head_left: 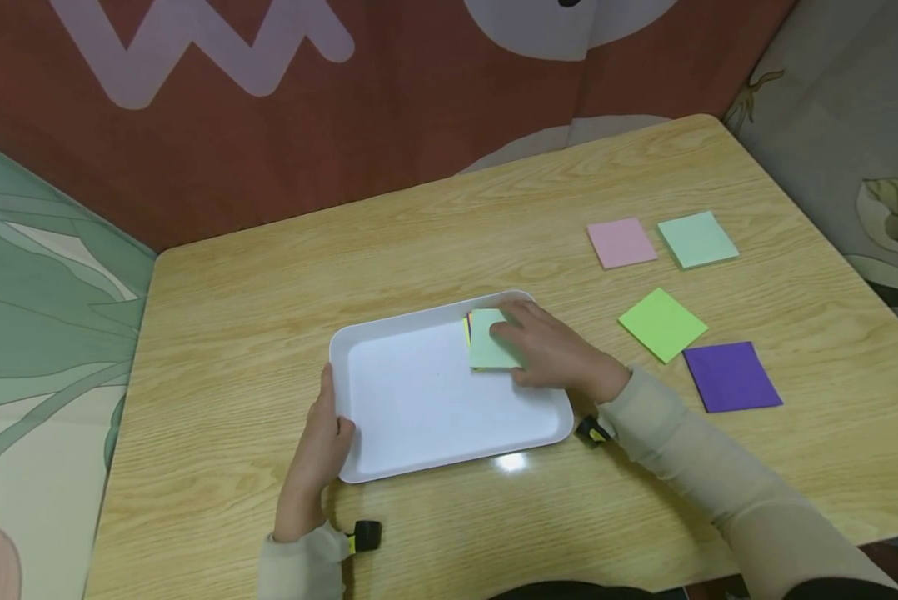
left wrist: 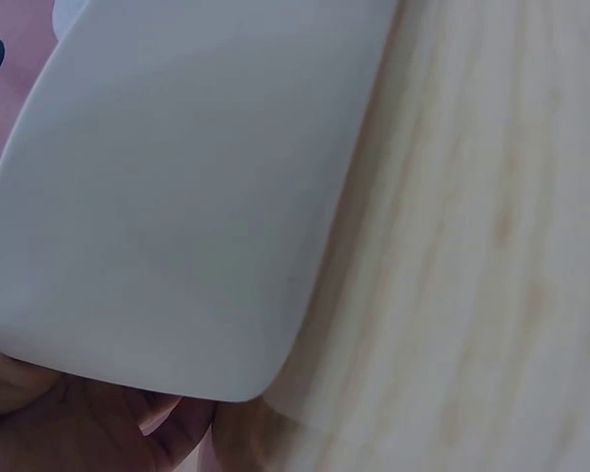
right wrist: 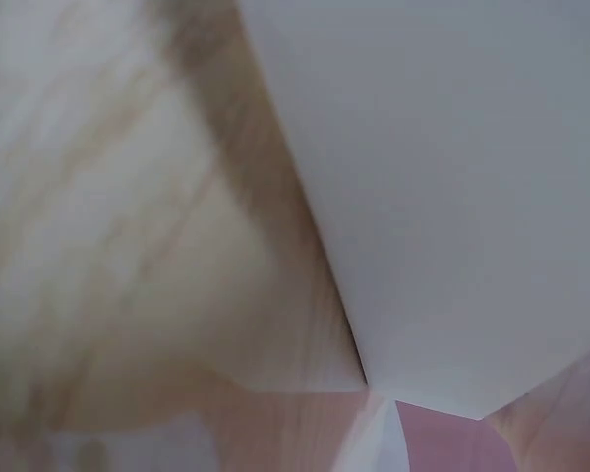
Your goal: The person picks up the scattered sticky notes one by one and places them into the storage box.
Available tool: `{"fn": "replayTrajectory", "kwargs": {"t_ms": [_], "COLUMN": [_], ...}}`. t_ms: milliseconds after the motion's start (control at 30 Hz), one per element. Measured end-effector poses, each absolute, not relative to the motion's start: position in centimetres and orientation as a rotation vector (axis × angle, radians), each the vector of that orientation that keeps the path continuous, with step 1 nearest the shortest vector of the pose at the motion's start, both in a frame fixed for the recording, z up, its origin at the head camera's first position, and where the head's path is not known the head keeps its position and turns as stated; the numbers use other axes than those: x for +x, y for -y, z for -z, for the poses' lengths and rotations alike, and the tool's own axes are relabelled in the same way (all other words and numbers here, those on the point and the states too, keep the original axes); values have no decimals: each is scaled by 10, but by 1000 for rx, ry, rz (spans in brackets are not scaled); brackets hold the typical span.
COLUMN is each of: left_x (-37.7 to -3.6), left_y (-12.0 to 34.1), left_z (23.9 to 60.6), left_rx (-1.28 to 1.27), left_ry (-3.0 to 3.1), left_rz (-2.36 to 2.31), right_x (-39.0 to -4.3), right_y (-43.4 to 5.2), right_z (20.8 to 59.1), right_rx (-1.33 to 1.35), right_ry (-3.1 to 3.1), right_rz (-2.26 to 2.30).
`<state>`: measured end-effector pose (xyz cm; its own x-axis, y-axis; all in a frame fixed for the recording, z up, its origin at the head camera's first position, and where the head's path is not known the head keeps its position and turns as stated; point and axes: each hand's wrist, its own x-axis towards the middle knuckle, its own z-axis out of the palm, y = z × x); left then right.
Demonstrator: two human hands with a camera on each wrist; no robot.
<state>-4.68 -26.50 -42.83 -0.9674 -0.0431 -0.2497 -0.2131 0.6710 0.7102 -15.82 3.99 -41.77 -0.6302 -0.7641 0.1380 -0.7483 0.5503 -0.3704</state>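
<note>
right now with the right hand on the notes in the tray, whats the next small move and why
Probably lift the right hand off the stack and reach for the green note. The stack already lies in the tray, the left hand holds the tray's edge, and four notes lie on the table.

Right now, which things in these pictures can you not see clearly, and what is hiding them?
- Head view: the notes under the pale green note in the white tray show only yellow and red edges; their number is hidden.
- Head view: the right hand covers that note's right side, so its grip is unclear.
- Left wrist view: the left hand is mostly behind the tray's underside and cut off by the picture's edge.
- Right wrist view: blurred; no notes or fingers can be distinguished.
</note>
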Motion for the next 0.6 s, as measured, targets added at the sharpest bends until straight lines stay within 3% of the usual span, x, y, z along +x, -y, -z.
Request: {"fn": "replayTrajectory", "kwargs": {"t_ms": [600], "left_x": [-46], "left_y": [265], "left_z": [428], "left_rx": [-192], "left_ry": [-2693], "left_rz": [-1170], "right_x": [-160], "right_y": [-41], "right_z": [414], "right_rx": [-1284], "right_ry": [-2694], "right_rz": [529]}}
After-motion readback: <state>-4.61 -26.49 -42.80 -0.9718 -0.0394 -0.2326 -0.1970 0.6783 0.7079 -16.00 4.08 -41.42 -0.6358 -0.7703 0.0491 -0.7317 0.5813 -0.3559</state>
